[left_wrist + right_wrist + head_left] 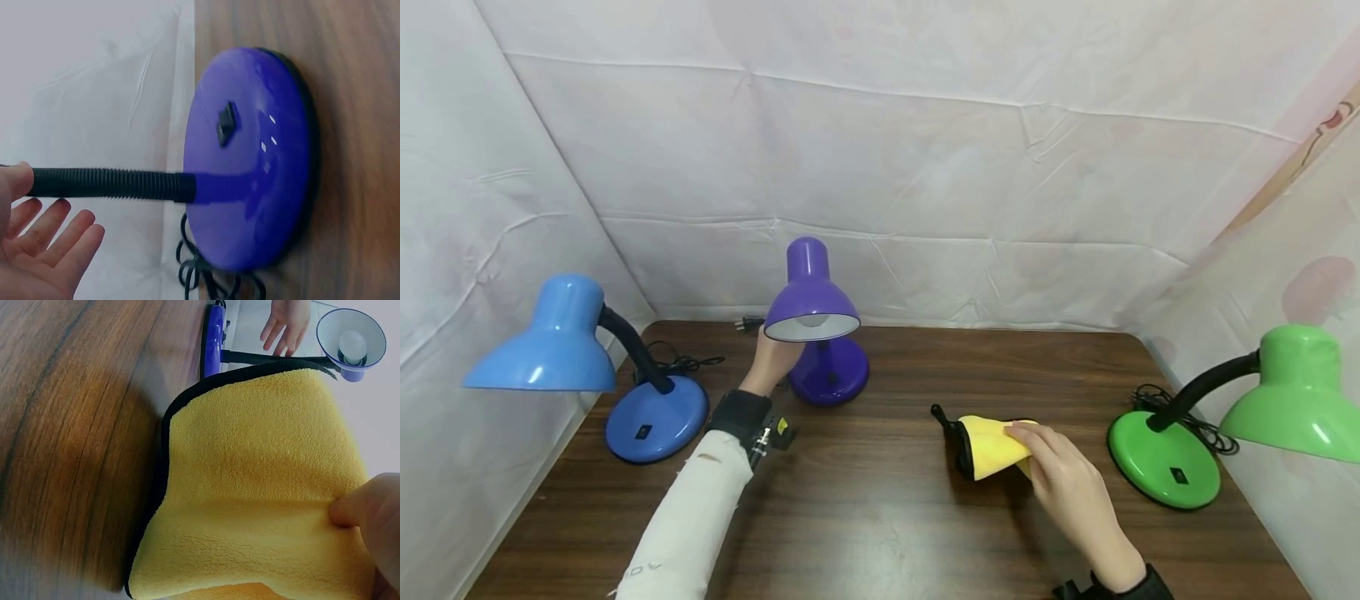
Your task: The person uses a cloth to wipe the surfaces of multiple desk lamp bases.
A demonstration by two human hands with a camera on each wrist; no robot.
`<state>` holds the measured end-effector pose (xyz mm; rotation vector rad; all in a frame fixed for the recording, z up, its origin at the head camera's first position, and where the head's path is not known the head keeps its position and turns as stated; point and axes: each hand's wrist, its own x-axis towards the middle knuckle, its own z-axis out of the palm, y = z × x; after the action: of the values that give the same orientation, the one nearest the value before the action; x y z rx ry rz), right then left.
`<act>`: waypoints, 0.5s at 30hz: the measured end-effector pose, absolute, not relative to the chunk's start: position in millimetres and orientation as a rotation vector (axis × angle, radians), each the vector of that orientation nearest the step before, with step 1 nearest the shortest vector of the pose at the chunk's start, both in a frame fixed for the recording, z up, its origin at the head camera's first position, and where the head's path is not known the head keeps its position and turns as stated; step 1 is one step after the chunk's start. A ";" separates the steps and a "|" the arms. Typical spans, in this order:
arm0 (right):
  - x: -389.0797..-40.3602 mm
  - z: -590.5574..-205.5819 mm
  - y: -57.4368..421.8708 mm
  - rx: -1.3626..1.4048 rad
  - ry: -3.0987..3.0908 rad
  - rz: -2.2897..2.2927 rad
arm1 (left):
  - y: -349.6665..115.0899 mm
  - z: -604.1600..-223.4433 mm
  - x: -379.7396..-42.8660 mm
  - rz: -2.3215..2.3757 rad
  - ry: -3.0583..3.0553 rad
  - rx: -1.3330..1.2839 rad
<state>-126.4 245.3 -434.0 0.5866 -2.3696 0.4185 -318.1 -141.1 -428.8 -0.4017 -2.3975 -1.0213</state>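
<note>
A purple desk lamp (811, 298) stands near the back of the table, its shade tilted so that the white bulb shows. My left hand (777, 360) is at its black ribbed neck (106, 183). In the left wrist view the thumb lies by the neck's upper end, while the other fingers (78, 244) extend loosely beyond it. Whether the palm touches the neck cannot be told. On the right, my right hand (1071, 492) pinches a yellow cloth (992, 446) with black edging between thumb and fingers. The cloth hangs folded just over the table.
A blue lamp (657, 419) stands on the left and a green lamp (1165, 460) on the right, each with a coiled black cord behind its base. A plug (748, 323) lies at the back edge. White sheeting (880, 158) walls in the brown table (865, 508).
</note>
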 end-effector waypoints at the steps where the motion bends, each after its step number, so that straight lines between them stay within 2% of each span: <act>1: -126.2 -434.1 245.6 0.584 -2.377 0.421 | -142.5 -419.1 -307.6 -1.045 -2.463 -0.358; 15: -125.9 -435.7 244.6 0.574 -2.390 0.415 | -191.4 -430.7 -257.7 -1.144 -2.378 -0.188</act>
<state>-125.9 244.6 -435.7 0.5737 -2.3895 0.4153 -257.7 -191.4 -430.7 -0.1880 -2.3779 -1.1440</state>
